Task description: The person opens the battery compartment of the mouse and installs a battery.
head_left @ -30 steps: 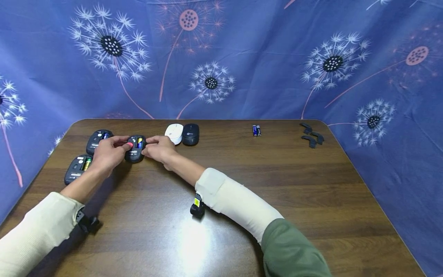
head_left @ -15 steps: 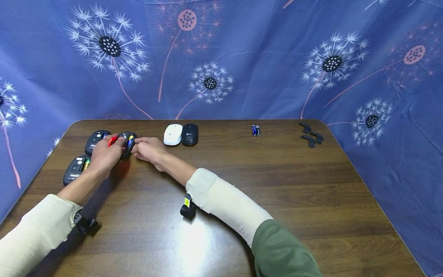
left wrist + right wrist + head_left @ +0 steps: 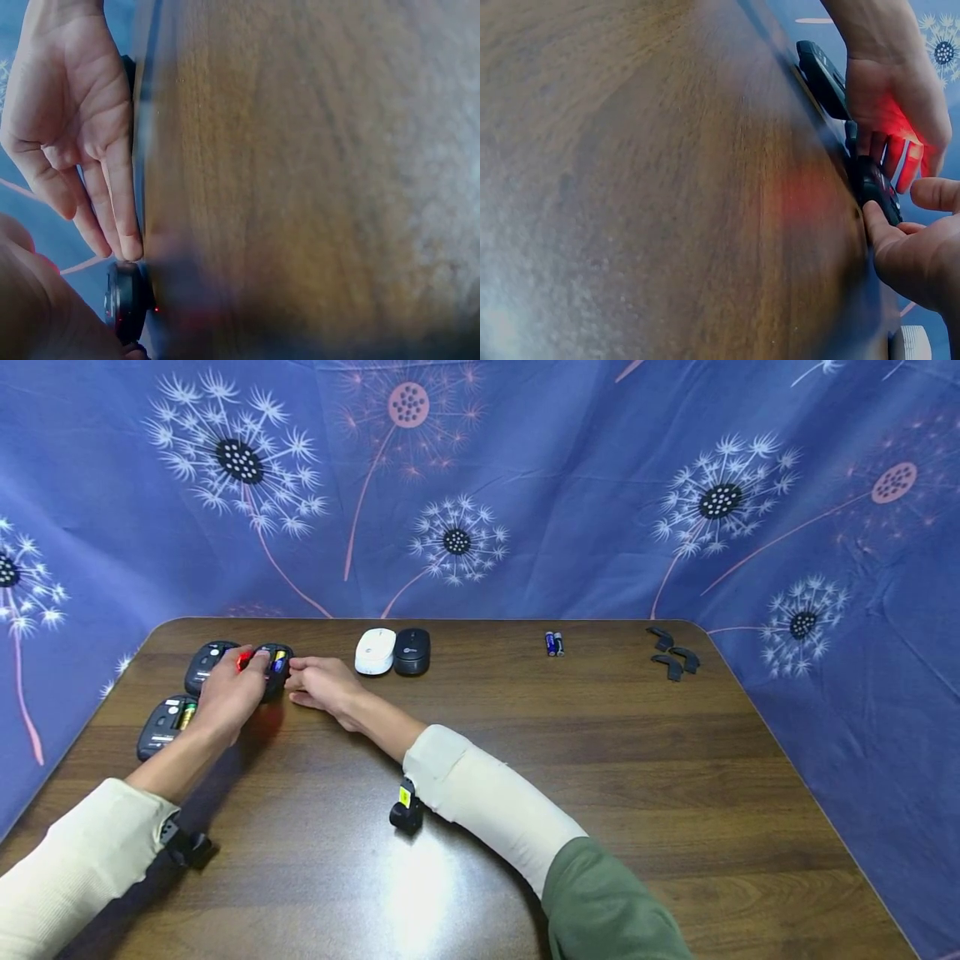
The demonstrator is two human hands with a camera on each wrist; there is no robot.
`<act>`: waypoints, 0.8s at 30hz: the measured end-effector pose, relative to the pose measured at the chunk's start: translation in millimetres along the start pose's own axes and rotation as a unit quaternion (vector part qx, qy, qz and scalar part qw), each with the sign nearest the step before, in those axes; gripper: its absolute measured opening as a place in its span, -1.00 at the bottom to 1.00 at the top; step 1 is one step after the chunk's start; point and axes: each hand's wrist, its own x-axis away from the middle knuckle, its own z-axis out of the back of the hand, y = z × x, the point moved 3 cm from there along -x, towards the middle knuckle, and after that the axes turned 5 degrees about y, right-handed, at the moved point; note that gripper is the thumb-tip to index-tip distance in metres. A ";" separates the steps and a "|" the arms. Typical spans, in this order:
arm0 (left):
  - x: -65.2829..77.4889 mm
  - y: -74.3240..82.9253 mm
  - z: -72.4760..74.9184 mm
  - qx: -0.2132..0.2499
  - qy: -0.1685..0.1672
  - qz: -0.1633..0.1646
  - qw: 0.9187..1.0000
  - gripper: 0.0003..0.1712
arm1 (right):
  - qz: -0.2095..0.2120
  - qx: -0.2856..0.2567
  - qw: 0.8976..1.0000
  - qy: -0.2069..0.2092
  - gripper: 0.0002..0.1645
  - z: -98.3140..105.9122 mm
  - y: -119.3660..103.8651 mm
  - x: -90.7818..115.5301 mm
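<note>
In the head view an upturned black computer mouse [image 3: 279,670] lies at the table's back left, a blue and yellow battery in its slot. My left hand [image 3: 231,689] holds it from the left, the thumb over its underside; red light glows on the fingers. My right hand [image 3: 322,687] touches the right edge with its fingertips. In the left wrist view the right fingers stretch straight to the mouse [image 3: 126,300]. The right wrist view shows the right thumb apart from the mouse [image 3: 877,187]. Left fingers partly hide it.
Two more upturned black mice, one behind [image 3: 201,667] and one nearer [image 3: 159,731], lie at the left. A white mouse [image 3: 375,652] and a black mouse [image 3: 412,652] stand upright side by side. Two batteries [image 3: 553,644] and several black curved covers [image 3: 668,667] lie farther right.
Both hands and the mouse between them have shifted left, closer to the other upturned mice. Over the last half second they have barely moved. Red light has spread over the left fingers.
</note>
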 end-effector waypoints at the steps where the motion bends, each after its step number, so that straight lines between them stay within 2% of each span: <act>1: 0.4 0.4 0.1 -0.004 0.001 -0.008 1.000 -0.10 | 0.000 0.001 1.000 -0.002 -0.41 0.7 -0.1 0.6; 7: 4.9 4.6 -1.1 -0.050 0.016 -0.068 0.996 -0.14 | 0.010 0.000 1.000 -0.017 -0.41 9.3 0.2 5.3; 10: 4.9 4.9 -3.3 -0.068 0.024 -0.083 0.994 -0.12 | 0.015 -0.002 1.000 -0.025 -0.40 16.0 0.3 7.5; 15: 4.2 5.9 -5.3 -0.070 0.030 -0.108 0.991 -0.10 | 0.022 0.010 0.999 -0.036 -0.40 26.6 -2.8 14.2; 20: 2.5 4.4 -11.9 -0.053 0.041 -0.156 0.985 -0.14 | 0.039 0.042 0.997 -0.046 -0.40 38.1 -8.0 22.7; 24: 10.5 12.8 -17.4 -0.063 0.029 -0.188 0.980 -0.19 | 0.058 0.064 0.995 -0.056 -0.38 47.2 -12.4 27.7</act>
